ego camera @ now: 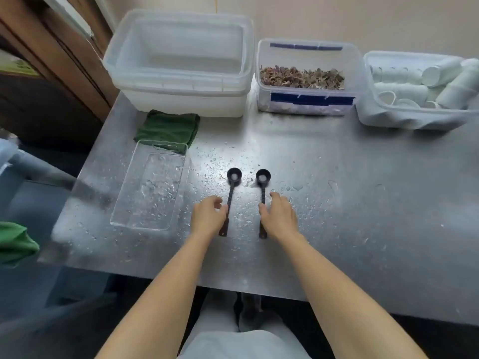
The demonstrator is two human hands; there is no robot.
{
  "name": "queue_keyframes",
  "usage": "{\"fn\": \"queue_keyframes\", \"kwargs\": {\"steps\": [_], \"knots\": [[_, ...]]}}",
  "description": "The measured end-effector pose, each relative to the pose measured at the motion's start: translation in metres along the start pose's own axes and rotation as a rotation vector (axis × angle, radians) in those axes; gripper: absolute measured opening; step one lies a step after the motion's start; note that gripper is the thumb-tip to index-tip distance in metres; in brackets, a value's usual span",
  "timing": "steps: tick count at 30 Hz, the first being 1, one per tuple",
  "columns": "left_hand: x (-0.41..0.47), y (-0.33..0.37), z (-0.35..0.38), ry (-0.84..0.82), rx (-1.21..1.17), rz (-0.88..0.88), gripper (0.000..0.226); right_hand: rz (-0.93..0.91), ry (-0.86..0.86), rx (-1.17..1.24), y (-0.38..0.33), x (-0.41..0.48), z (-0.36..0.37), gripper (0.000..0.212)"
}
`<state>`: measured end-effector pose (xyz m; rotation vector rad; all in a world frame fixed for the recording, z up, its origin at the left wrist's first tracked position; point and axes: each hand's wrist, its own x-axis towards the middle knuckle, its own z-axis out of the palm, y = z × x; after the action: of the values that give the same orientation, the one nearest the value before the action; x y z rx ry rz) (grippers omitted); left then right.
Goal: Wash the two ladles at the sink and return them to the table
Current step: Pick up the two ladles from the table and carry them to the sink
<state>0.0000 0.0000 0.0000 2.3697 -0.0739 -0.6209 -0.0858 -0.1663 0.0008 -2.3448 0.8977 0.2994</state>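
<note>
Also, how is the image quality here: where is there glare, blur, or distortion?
Head view: soft glare on the wet metal table around the two ladles, each bowl showing a bright reflection; the left edge near the table corner is smeared and blurred; wide-angle bending curves the containers at the top; both hands, left hand and right hand, look reasonably sharp.

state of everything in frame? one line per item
Left ladle: flat on table, wet.
Right ladle: flat on table, wet.
Left hand: at handle, grip unclear.
Right hand: at handle, grip unclear.
Table: wet.
Clear tray: wet, nothing in it.
Big tub: open.
Green cloth: folded.
</note>
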Motion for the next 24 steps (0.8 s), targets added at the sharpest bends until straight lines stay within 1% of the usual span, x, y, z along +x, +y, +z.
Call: {"fn": "queue_keyframes", "kwargs": {"steps": [4,5,7,8,11,14,17,21,24], "knots": [[0.016,0.003,0.002,-0.032,-0.003,-0.024,0.039,0.077,0.026,-0.004,-0.005,0.012,0.009,0.045],[0.02,0.004,0.004,-0.039,-0.007,-0.023,0.039,0.093,0.035,0.005,-0.006,0.016,0.012,0.04],[0.03,0.005,0.006,-0.04,0.007,-0.011,0.038,0.136,0.056,0.03,-0.008,0.023,0.018,0.023],[0.034,0.005,0.006,-0.035,0.023,-0.009,0.036,0.166,0.062,0.046,-0.011,0.026,0.019,0.019],[0.046,0.003,0.009,-0.054,0.032,-0.023,0.031,0.251,0.093,0.142,-0.013,0.036,0.026,0.017],[0.056,0.001,0.011,-0.09,0.03,-0.033,0.023,0.331,0.117,0.241,-0.014,0.042,0.029,0.023],[0.063,-0.001,0.012,-0.119,0.014,-0.053,0.018,0.363,0.134,0.349,-0.01,0.046,0.031,0.019],[0.068,-0.001,0.012,-0.145,0.003,-0.048,0.017,0.391,0.13,0.451,-0.005,0.048,0.031,0.016],[0.074,-0.003,0.013,-0.194,-0.067,-0.083,0.017,0.391,0.116,0.497,0.002,0.052,0.03,0.012]]}}
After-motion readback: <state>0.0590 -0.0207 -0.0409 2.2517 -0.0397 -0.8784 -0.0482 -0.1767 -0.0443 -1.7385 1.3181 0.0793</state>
